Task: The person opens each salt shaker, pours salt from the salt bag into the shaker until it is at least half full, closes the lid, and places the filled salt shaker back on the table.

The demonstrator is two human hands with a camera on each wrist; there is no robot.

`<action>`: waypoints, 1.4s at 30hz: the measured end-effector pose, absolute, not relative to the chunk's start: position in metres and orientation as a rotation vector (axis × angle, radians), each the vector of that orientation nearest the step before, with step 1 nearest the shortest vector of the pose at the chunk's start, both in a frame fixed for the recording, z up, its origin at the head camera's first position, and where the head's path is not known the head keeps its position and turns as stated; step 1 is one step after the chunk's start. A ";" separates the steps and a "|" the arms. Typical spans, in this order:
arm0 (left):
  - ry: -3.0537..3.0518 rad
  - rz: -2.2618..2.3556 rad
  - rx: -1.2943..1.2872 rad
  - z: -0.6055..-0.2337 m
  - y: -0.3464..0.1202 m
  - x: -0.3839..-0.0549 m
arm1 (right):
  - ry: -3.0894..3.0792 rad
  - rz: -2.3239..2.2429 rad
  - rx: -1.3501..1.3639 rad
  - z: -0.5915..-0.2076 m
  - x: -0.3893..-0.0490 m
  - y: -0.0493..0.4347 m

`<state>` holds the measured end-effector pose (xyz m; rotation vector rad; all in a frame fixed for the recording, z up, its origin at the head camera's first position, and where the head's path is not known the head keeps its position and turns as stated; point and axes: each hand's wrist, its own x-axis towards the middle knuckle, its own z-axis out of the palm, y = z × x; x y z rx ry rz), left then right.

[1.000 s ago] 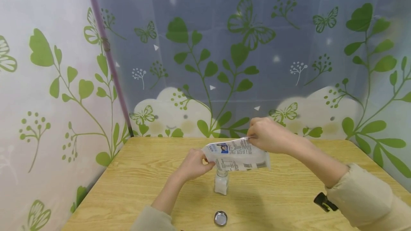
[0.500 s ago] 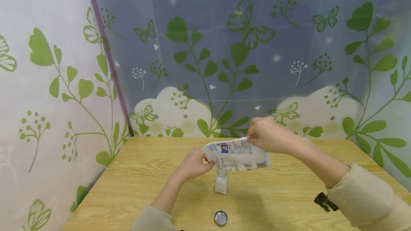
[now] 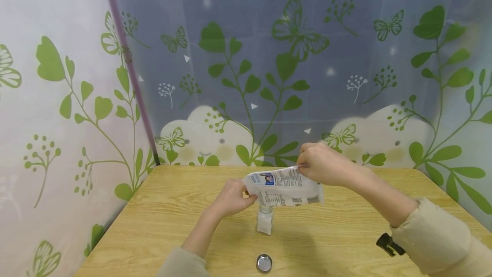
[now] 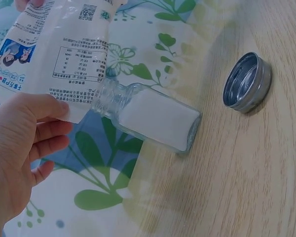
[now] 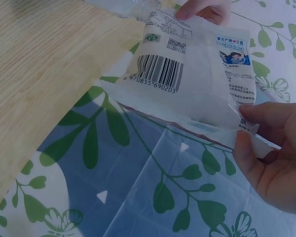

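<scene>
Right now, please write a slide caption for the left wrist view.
Left hand pinches a printed packet at the mouth of a glass jar with white contents, silver lid on the table.

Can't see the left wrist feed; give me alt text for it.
A left hand pinches a printed white bag at the open mouth of a clear glass jar holding white contents. A silver lid, hollow side up, lies apart from the jar on a wood-grain table.
</scene>
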<state>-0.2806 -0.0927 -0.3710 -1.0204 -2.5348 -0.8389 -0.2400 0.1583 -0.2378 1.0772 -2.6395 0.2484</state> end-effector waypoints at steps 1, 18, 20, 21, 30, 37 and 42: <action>-2.533 -0.841 -1.022 -0.371 -0.093 -0.281 | -2.641 0.247 1.077 -0.238 -0.240 0.158; -2.532 -0.861 -1.028 -0.372 -0.093 -0.280 | -2.653 0.249 1.072 -0.237 -0.239 0.159; -2.534 -0.869 -1.027 -0.371 -0.093 -0.280 | -2.651 0.249 1.073 -0.237 -0.239 0.158; -2.534 -0.875 -1.027 -0.371 -0.093 -0.279 | -2.651 0.248 1.073 -0.237 -0.238 0.158; -2.536 -0.882 -1.022 -0.371 -0.092 -0.279 | -2.665 0.239 1.065 -0.236 -0.237 0.158; -2.545 -0.889 -1.010 -0.370 -0.092 -0.278 | -2.659 0.252 1.090 -0.235 -0.236 0.158; -2.546 -0.879 -1.007 -0.370 -0.092 -0.278 | -2.657 0.250 1.087 -0.235 -0.236 0.158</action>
